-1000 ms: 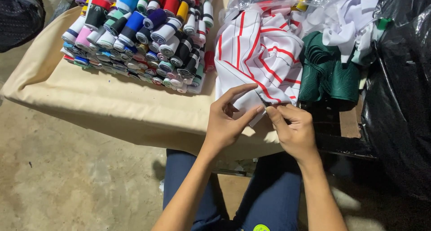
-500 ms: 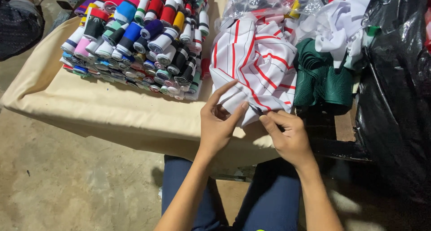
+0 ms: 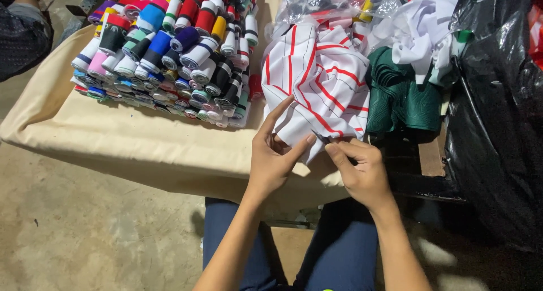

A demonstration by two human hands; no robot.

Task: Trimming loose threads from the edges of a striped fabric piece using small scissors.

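Pinched white red-striped cloth (image 3: 317, 82) at lower edge.
Left hand (image 3: 275, 158), right hand (image 3: 362, 169) grips clamped on hem; soft, light, floppy; best taken by edge.

One head-worn camera, looking steeply down over the wearer's own lap.

It faces forward and down at a cloth-covered table (image 3: 130, 149), close enough that both forearms enter from the bottom edge; the left hand (image 3: 271, 158) and right hand (image 3: 362, 169) sit just below centre, knees beneath, floor at left. There is no second view.
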